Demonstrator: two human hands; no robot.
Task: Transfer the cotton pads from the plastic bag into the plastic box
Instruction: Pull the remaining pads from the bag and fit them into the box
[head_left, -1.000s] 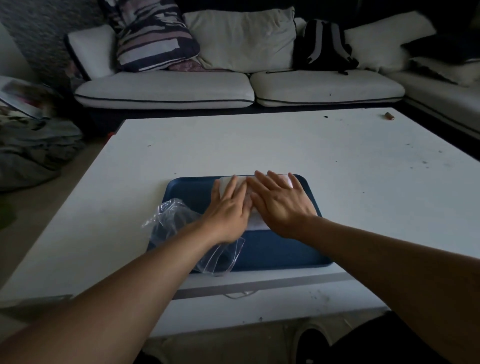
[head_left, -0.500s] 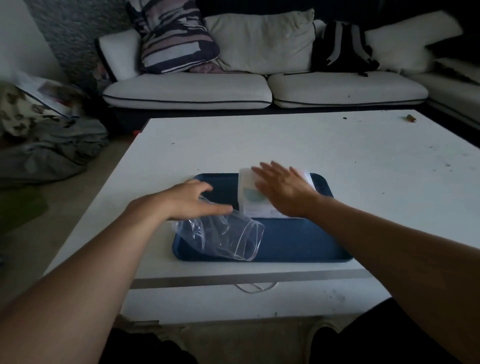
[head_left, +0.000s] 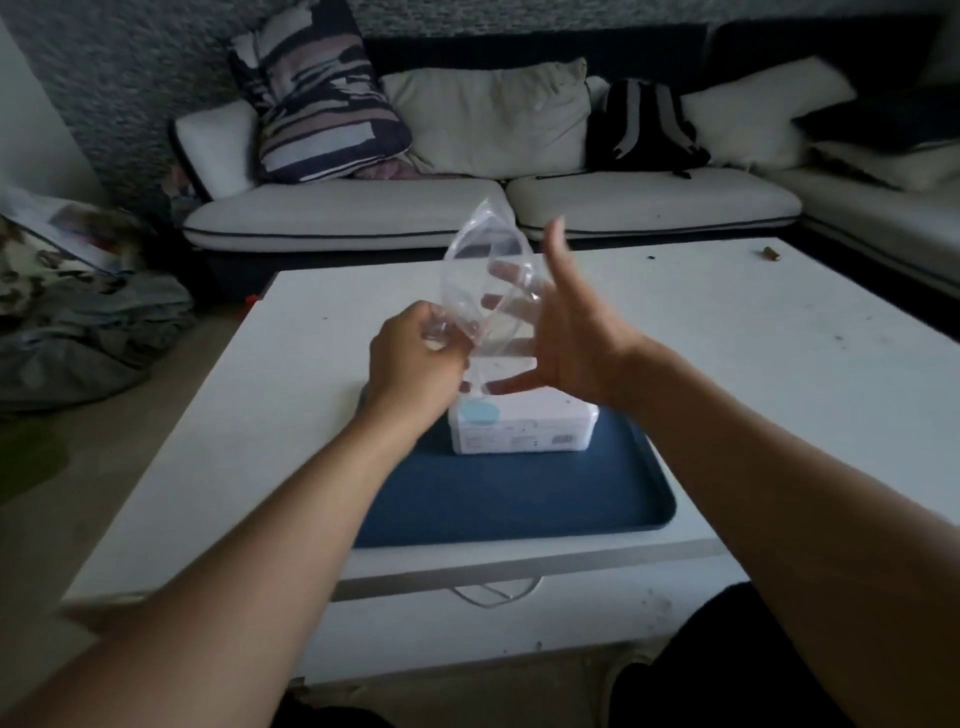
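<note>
The left hand (head_left: 415, 353) pinches one clear plastic bag (head_left: 480, 283) by its lower corner; its long axis stands upright, pointing toward twelve o'clock. The right hand (head_left: 561, 332) is spread beside it at three o'clock, fingers behind the film. Below, at six o'clock, one closed plastic box (head_left: 524, 428) lies crosswise on one blue tray (head_left: 519, 504).

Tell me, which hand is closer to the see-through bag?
Left. The left hand pinches the plastic bag at its lower edge. The right hand is spread open just behind it.
</note>
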